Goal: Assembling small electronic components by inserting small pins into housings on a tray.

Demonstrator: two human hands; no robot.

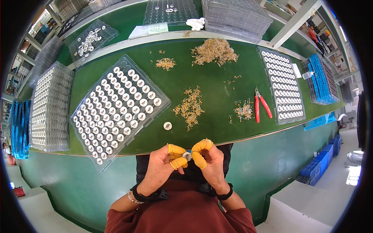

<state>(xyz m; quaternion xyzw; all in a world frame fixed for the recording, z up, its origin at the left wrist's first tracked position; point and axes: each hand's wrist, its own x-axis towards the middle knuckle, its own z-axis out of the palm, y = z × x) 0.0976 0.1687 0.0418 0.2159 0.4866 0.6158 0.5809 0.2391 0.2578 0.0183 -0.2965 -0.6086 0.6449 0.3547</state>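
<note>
I hold a small white disc (187,155) at the near edge of the surface (221,134), in front of my lap. My left fingers (178,162), in yellow caps, pinch it; my right fingers (199,159) meet its other side, but I cannot tell whether they grip anything.

To my left, a clear tray (165,101) lies askew, rows of white discs across it, its lowest corner jutting past the near edge. Beyond it stands a tall stack of clear trays (50,141) with more discs. On my right, a narrower clear tray (291,119) is also set with discs, and blue trays (319,77) are stacked past it.

One loose disc (167,126) sits beside the left tray. A pile of small parts (189,108) lies near it, a larger heap (214,51) toward the far edge. Bare green runs between that pile and the red-handled pliers (263,106), and along the front.
</note>
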